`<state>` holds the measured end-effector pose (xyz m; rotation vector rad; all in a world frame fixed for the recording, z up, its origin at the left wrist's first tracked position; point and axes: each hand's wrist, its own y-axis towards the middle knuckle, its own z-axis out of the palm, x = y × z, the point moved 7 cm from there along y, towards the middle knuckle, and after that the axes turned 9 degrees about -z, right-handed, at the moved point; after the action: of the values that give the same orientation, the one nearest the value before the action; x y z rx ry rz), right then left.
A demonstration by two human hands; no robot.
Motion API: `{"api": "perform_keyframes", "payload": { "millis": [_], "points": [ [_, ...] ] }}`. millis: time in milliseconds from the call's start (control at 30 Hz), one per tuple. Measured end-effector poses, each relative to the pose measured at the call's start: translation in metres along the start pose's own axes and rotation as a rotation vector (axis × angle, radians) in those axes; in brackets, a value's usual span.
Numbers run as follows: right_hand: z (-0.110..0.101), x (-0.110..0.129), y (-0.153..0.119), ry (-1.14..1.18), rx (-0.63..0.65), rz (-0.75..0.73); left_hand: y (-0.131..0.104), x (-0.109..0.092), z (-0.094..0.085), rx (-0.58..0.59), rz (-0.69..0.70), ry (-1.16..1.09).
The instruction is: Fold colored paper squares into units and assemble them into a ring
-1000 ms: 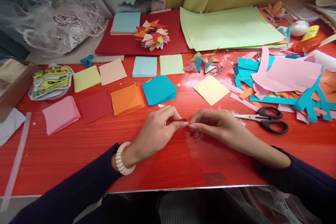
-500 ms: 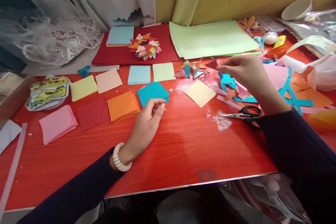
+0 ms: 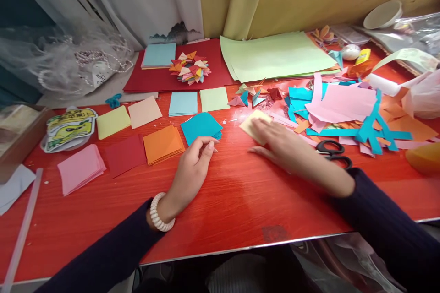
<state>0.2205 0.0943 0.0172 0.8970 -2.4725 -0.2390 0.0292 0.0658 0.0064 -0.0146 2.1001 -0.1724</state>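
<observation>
My right hand [image 3: 275, 139] lies flat over a square of pale yellow paper [image 3: 248, 127], fingers stretched out and thumb apart, covering much of the sheet. My left hand [image 3: 195, 165] rests on its side on the table, fingers curled together against the thumb, with nothing visible in them. Just beyond it is a stack of blue paper squares [image 3: 201, 127], and beside that a stack of orange squares [image 3: 163, 144]. Behind the yellow sheet sit several small folded paper pieces [image 3: 257, 98], among them a dark red folded piece [image 3: 275, 93].
Scissors [image 3: 332, 149] lie right of my right hand, blades hidden by it. Paper scraps [image 3: 343, 103] heap beyond them. Pink [image 3: 80, 168], red [image 3: 125, 154] and light blue [image 3: 183, 103] squares lie left and behind. A folded paper ring [image 3: 190, 67] stands on red sheets [image 3: 220, 59].
My right hand has let go of the dark red folded piece, now among the other folded pieces, and moved left and down onto the yellow sheet. My left hand stays nearly still.
</observation>
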Motion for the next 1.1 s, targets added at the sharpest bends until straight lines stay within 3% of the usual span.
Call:
{"api": "perform_keyframes", "payload": {
  "millis": [100, 300, 400, 500, 533, 633, 767, 833, 933, 1033, 1100],
  "points": [
    [0.020, 0.034, -0.010, -0.087, 0.051, -0.082, -0.005, -0.010, 0.000, -0.048, 0.135, 0.140],
    [0.014, 0.083, -0.017, 0.011, -0.003, -0.116, -0.029, -0.034, 0.020, 0.044, 0.629, 0.493],
    [0.017, 0.093, -0.025, 0.130, -0.064, -0.034, -0.039, -0.044, 0.017, -0.014, 0.841, 0.626],
    [0.020, 0.101, -0.037, 0.016, -0.160, -0.061, -0.045, -0.048, 0.006, -0.192, 1.017, 0.795],
    [0.022, 0.102, -0.041, -0.025, -0.167, -0.081, -0.047, -0.046, 0.007, -0.201, 1.079, 0.874],
    [0.027, 0.094, -0.052, -0.083, -0.149, -0.048, -0.051, -0.032, 0.017, -0.044, 1.229, 1.018],
    [0.017, 0.082, -0.058, -0.139, -0.232, 0.057, -0.051, -0.026, 0.028, 0.162, 1.208, 0.917],
    [0.013, 0.090, -0.057, -0.153, -0.253, -0.039, -0.048, -0.030, 0.027, 0.180, 1.125, 0.817],
    [0.018, 0.101, -0.056, -0.143, -0.186, -0.137, -0.045, -0.034, 0.024, 0.185, 1.046, 0.714],
    [0.024, 0.099, -0.058, -0.113, -0.149, -0.082, -0.041, -0.031, 0.021, 0.214, 0.948, 0.633],
    [0.025, 0.095, -0.060, -0.108, -0.159, -0.035, -0.034, -0.024, 0.022, 0.233, 0.811, 0.576]
  ]
}}
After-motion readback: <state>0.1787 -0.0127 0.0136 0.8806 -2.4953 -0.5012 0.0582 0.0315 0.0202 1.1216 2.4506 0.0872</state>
